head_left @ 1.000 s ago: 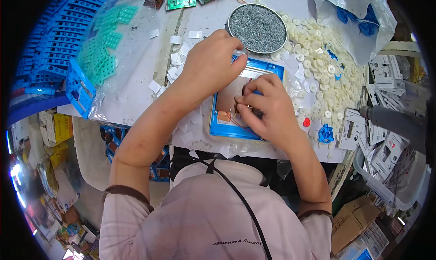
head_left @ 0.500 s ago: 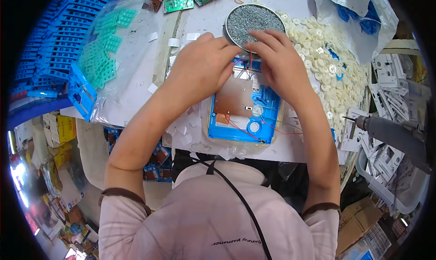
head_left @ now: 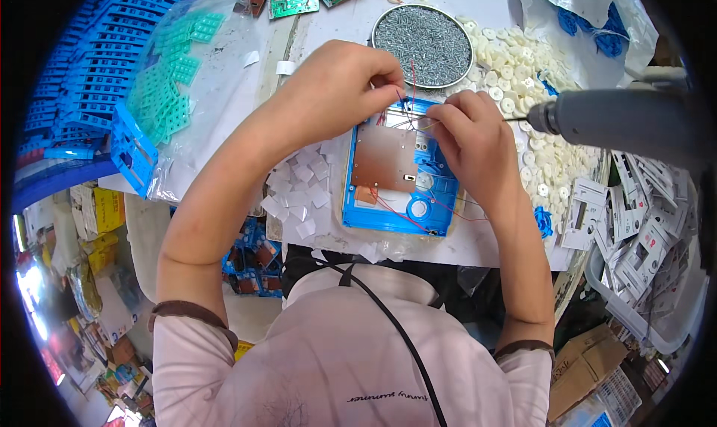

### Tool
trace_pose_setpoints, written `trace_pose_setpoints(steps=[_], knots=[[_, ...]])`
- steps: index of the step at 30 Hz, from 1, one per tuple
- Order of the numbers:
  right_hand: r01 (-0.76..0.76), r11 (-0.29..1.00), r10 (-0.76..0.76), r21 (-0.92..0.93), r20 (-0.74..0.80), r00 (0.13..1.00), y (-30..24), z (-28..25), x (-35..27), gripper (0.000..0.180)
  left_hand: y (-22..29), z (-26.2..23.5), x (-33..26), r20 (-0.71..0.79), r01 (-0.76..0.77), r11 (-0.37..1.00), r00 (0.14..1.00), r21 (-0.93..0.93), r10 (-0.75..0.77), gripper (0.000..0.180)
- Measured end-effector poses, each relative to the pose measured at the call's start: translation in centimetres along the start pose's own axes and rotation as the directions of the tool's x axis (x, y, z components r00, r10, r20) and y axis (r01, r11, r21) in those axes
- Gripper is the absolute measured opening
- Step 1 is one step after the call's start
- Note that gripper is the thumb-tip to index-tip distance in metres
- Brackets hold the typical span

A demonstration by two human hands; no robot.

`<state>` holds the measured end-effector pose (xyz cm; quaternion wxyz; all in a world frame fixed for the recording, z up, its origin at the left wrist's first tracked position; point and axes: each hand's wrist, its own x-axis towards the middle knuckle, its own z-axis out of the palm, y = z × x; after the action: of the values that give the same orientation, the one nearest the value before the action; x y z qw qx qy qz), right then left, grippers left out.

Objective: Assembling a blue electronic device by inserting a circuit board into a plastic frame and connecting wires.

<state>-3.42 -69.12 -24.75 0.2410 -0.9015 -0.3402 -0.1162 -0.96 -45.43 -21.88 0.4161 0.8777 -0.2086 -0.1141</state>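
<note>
A blue plastic casing (head_left: 399, 222) lies open in front of me. A brown circuit board (head_left: 385, 158) sits in it, with thin red and dark wires (head_left: 408, 115) running from its far edge. My left hand (head_left: 355, 80) is closed at the casing's far edge, its thumb and forefinger pinching a thin wire. My right hand (head_left: 474, 132) is over the casing's far right corner, fingertips pressed together on a thin wire end. Just right of that hand hangs a grey electric screwdriver (head_left: 612, 121), its bit pointing at the knuckles.
Beyond the casing stands a round tin of screws (head_left: 423, 42). Cream plastic discs (head_left: 523, 76) are heaped to its right. Blue frames (head_left: 97, 61) and green keypads (head_left: 175, 72) are piled at left. White paper pieces (head_left: 299, 192) lie beside the casing; white panels (head_left: 642, 233) fill a bin at right.
My right hand has come down from the screw tin to the wires at the casing. The left hand has shifted slightly, still near the far edge. The electric screwdriver has swung away from me and inward.
</note>
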Motion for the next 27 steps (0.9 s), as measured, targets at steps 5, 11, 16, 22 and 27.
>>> trace_pose_setpoints(steps=[5,11,16,22,27], knots=[[-0.130,0.989,0.130,-0.066,0.000,0.991,-0.6,-0.2,-0.8,0.015,-0.4,1.3,1.1,0.123,0.123,0.914,0.989,-0.386,-0.081,0.020],[-0.068,0.992,0.059,-0.108,-0.080,0.995,-0.7,-0.3,0.3,0.021,-1.5,2.0,0.1,0.003,0.079,0.905,0.996,-0.418,-0.085,0.026],[-0.102,0.986,0.097,-0.134,-0.042,0.994,-0.4,-0.3,0.5,0.021,0.3,2.8,-0.1,-0.029,0.189,0.876,0.974,-0.444,-0.225,0.016],[-0.002,0.992,-0.014,-0.126,-0.126,0.992,-0.6,-0.4,-0.3,0.021,0.2,4.4,1.1,-0.107,0.198,0.943,0.967,-0.268,-0.233,0.015],[-0.089,0.993,0.084,-0.077,-0.071,0.994,-2.3,-1.1,-2.3,0.016,-0.1,4.3,1.2,-0.025,0.200,0.932,0.976,-0.301,-0.217,0.016]])
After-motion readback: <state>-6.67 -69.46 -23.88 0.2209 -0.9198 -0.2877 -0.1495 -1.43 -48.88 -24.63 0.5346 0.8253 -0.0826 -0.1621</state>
